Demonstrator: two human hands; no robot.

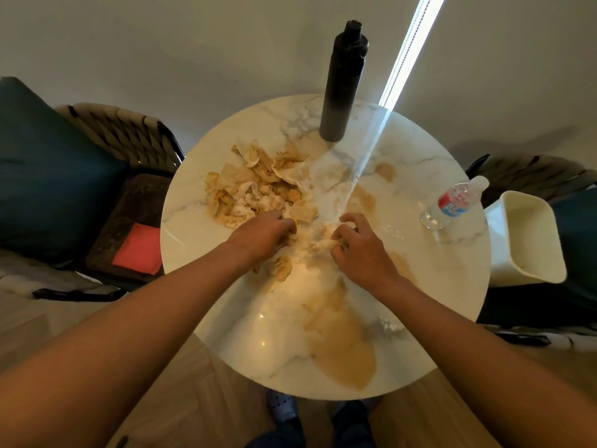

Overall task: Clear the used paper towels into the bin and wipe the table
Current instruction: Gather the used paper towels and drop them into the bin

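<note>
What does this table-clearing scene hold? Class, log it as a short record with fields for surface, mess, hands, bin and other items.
surface: round marble table with brown spill patches
mess: pile of stained paper towels on the far left part of the table
left hand: fingers curled into the towels at the pile's near edge
right hand: pinching a crumpled white towel
bin: white bin beside the table on the right
other items: black flask upright; plastic bottle; red cloth on a chair
</note>
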